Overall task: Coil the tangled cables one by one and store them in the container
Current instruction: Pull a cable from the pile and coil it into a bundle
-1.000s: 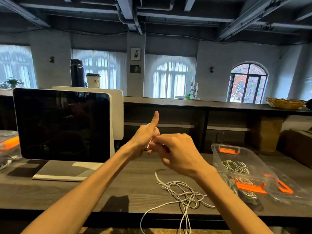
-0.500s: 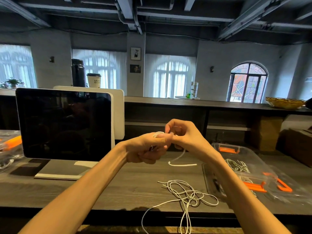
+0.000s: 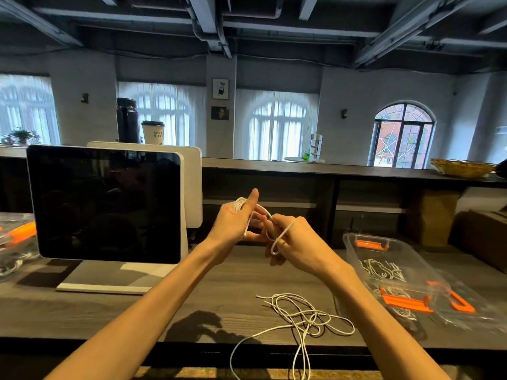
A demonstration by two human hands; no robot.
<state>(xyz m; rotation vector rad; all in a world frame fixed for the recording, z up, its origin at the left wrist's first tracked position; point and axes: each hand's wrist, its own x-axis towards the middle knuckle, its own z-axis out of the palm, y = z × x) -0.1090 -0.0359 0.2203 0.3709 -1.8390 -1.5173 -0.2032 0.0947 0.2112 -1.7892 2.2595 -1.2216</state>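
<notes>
Clear container (image 3: 356, 244) on bench (image 3: 192, 305) holds coiled white cables (image 3: 381, 270); left hand (image 3: 236, 220) and right hand (image 3: 299, 242) grip white cable (image 3: 282, 234).

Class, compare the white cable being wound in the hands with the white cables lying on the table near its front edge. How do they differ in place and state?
The cable in the hands is held up above the table, wound in loops round the left hand, its free end pinched by the right hand. The cables on the table lie loose and tangled, untouched, with strands hanging over the front edge. Both are thin and white.
</notes>
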